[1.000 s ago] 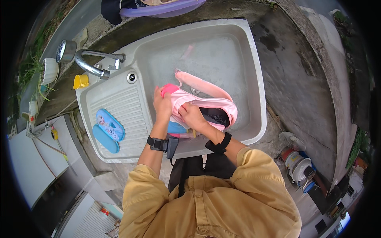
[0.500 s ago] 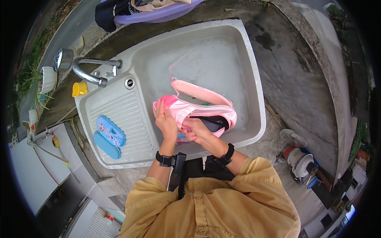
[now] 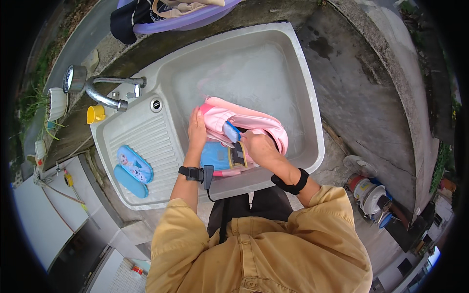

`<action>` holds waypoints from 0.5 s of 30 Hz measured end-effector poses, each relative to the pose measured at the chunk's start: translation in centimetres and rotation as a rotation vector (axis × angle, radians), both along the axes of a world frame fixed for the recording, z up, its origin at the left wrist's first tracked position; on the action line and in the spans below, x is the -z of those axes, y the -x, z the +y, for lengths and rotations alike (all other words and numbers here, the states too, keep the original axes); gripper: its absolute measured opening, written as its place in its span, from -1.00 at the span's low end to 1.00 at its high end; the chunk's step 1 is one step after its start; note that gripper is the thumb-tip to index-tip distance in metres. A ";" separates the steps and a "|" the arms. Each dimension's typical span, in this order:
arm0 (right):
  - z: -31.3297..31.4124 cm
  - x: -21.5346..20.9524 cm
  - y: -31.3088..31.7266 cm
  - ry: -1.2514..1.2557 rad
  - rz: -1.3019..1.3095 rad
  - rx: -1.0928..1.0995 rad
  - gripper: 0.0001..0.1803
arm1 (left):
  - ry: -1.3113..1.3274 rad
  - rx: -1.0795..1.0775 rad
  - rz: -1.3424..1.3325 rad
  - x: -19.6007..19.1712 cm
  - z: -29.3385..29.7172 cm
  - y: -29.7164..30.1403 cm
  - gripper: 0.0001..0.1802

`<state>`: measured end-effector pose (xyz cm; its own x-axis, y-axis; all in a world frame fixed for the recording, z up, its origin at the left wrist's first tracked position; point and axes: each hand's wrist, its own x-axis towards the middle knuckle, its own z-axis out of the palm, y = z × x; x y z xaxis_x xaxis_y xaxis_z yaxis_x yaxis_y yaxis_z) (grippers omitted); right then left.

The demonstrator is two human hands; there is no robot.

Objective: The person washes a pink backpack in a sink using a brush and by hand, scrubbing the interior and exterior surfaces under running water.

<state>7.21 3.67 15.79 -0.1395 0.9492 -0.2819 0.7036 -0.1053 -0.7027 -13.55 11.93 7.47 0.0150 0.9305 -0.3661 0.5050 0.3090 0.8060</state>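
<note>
A pink backpack [image 3: 261, 122] with a light-blue panel [image 3: 215, 155] lies in the sink basin [image 3: 234, 63], its dark zipped opening partly showing. At the bag's left end, my left hand [image 3: 197, 129] grips the darker pink fabric. My right hand [image 3: 262, 149] is closed round a blue scrub brush [image 3: 231, 131] over the middle of the bag. The white bristles show to the left of the fingers; the hand covers the brush's rear part.
On the ribbed drainboard [image 3: 168, 171] lies an open blue pencil case [image 3: 134, 165]. A chrome faucet [image 3: 105, 93] and a yellow cup [image 3: 95, 114] stand at the left. Beyond the far rim sits a purple basin [image 3: 188, 22] of cloth. Concrete wall [image 3: 361, 93] rises at the right.
My right hand has moved up and right, and the scrub brush now shows in it. The bag's light-blue panel has come into view. My left hand stays at the bag's left end.
</note>
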 end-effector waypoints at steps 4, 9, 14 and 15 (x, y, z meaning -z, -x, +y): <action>-1.3 0.0 -4.8 0.155 -0.125 0.379 -0.74 | -0.164 0.292 0.593 1.5 -3.0 1.2 -0.13; -0.9 6.9 -3.7 0.085 -0.326 0.161 -0.46 | 0.051 0.428 0.524 0.5 -6.9 -4.0 0.06; 1.5 12.6 -3.0 0.184 -0.472 0.040 -0.44 | 0.216 0.430 0.558 2.4 -6.1 -5.2 0.10; 1.5 13.4 -2.8 0.216 -0.548 0.051 -0.50 | 0.224 0.430 0.558 2.9 -6.0 -5.2 0.10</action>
<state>9.98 5.21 2.41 0.1249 0.8639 -0.4879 0.9484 -0.2485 -0.1971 -8.38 5.95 4.61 0.1172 0.7863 -0.6067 0.9348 0.1188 0.3346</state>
